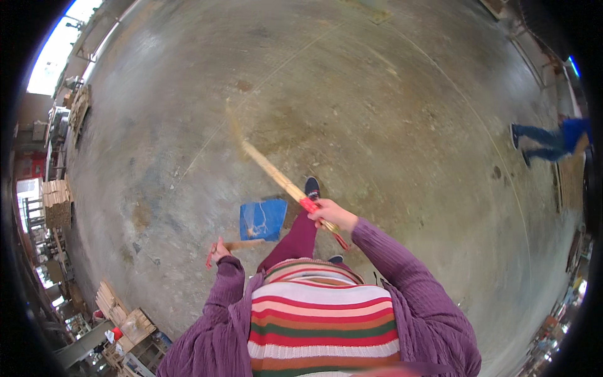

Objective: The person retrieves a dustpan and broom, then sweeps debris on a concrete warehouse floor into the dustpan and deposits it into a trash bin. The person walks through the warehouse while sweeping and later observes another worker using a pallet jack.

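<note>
My right hand (336, 215) is closed round the red-bound grip of a long straw-coloured broom (273, 171). A red loop hangs from its near end, while the far end bends toward the floor and fades into blur. At lower left, my left hand (220, 250) is closed on the brown wooden handle of a blue dustpan (254, 215), with a red cord dangling beside the fingers. The handle meets the pan's near edge. Pale strands and bits of debris lie in the pan, which is low over the floor; whether it touches cannot be told.
Around me spreads a stained concrete floor (377, 125) with thin painted lines. A person (546, 138) in blue walks at the far right. Stacked timber (58, 201) stands along the left side, and more wooden boards (135, 327) lie at lower left. My shoe (312, 187) is beside the broom.
</note>
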`<control>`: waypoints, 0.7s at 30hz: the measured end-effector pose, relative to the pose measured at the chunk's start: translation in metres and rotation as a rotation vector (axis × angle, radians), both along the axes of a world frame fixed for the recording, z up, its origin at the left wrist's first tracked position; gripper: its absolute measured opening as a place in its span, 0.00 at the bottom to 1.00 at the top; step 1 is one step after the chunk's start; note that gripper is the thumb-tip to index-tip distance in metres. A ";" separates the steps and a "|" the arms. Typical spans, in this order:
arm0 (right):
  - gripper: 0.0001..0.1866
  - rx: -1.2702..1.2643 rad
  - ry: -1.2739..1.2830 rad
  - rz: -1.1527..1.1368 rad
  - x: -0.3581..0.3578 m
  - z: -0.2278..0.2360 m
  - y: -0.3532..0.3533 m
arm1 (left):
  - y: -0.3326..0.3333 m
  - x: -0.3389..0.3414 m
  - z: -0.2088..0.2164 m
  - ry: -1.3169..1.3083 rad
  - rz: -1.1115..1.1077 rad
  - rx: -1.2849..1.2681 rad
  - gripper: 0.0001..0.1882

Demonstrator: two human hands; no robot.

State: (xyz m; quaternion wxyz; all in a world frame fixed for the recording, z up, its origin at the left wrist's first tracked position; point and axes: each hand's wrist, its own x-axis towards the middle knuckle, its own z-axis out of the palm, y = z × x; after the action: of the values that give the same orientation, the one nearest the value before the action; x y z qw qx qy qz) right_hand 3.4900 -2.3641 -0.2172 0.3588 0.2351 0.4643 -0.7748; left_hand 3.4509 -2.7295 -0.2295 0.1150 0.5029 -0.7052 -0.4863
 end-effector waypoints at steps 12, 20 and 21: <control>0.21 0.254 -0.061 -0.628 -0.219 -0.162 0.125 | 0.046 -0.086 0.024 -0.099 -0.116 0.132 0.23; 0.17 0.267 -0.261 -1.263 0.076 -0.117 0.276 | 0.132 -0.128 0.030 0.097 -0.373 -0.010 0.25; 0.15 0.256 -0.291 -1.343 0.142 -0.116 0.275 | 0.151 -0.132 0.045 0.115 -0.400 -0.016 0.24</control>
State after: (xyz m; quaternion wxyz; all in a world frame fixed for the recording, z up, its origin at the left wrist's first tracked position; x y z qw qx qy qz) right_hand 3.6320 -2.0892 -0.3333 -0.1700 0.6130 0.2533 -0.7288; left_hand 3.3193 -2.5783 -0.1843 0.0604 0.3232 -0.7873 -0.5216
